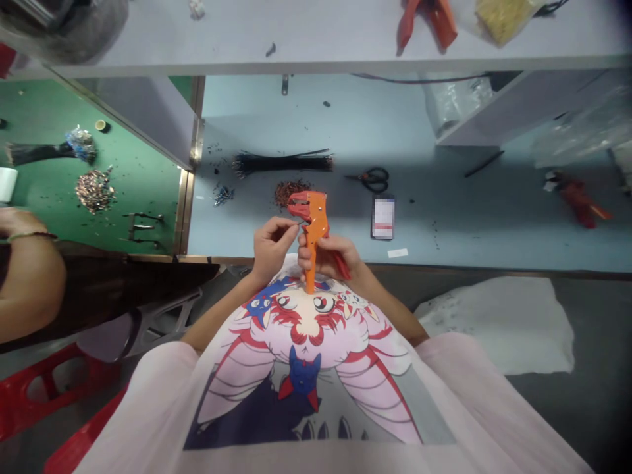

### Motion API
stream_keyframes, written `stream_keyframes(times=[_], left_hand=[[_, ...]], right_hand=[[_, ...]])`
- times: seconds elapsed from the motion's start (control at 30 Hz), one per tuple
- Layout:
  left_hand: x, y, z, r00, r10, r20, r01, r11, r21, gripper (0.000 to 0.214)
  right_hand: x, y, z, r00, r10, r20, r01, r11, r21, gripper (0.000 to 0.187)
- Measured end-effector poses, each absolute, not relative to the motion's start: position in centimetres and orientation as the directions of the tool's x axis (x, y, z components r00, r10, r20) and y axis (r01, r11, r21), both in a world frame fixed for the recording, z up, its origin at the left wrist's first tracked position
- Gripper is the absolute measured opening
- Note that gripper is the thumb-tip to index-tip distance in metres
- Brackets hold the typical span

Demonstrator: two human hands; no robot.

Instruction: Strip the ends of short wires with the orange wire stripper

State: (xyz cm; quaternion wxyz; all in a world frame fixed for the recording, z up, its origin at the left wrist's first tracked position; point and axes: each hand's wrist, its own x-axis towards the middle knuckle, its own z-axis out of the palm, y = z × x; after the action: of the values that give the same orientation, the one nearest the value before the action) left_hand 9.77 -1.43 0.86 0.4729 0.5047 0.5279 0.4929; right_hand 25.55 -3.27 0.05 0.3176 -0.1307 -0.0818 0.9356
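My right hand (328, 258) is shut around the grip of an orange self-adjusting wire stripper (311, 227), which stands nearly upright against my chest with its jaws up. My left hand (271, 249) pinches a thin wire end (299, 224) between finger and thumb, right beside the jaws. Whether the wire enters the jaws is hidden. Just beyond the tool lies a small pile of reddish-brown wire bits (291, 193), and behind that a bundle of black wires (284, 163). Black-handled scissors (374, 179) lie to the right.
My hands work over a pale blue workbench (434, 227) with a phone-like card (384, 218) on it. A grey shelf (316, 46) above holds orange pliers (427, 20). A co-worker's arm (29, 283) lies left, beside a green bench (143, 158). A red stool (49, 388) stands lower left.
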Motion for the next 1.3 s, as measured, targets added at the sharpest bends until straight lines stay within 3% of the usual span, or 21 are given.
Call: stream_keyframes(times=[0.17,0.47,0.87,1.1,1.3], left_hand=[[9.8,-2.0,1.0,0.066,0.998,0.019,0.105,-0.026,0.994,0.011],[9.6,-2.2,0.9,0.117,0.983,0.144,0.107,-0.157,0.982,0.007],[9.0,-2.2,1.0,0.188,0.945,0.269,0.295,-0.316,0.902,0.009],[9.2,-2.1,1.1,0.183,0.945,0.273,0.326,-0.32,0.89,0.009],[9.3,-1.9,1.1,0.197,0.949,0.245,0.332,-0.3,0.894,0.01]], right_hand=[[25.6,-3.9,0.0,-0.792,0.592,-0.149,-0.545,-0.795,-0.266,0.02],[25.3,-4.3,0.0,-0.787,0.609,-0.095,-0.561,-0.772,-0.298,0.026],[25.2,-4.7,0.3,-0.774,0.623,-0.115,-0.567,-0.762,-0.312,0.023],[24.9,-4.7,0.0,-0.772,0.626,-0.108,-0.576,-0.762,-0.298,0.026],[24.9,-4.6,0.0,-0.757,0.635,-0.15,-0.554,-0.747,-0.367,0.031]])
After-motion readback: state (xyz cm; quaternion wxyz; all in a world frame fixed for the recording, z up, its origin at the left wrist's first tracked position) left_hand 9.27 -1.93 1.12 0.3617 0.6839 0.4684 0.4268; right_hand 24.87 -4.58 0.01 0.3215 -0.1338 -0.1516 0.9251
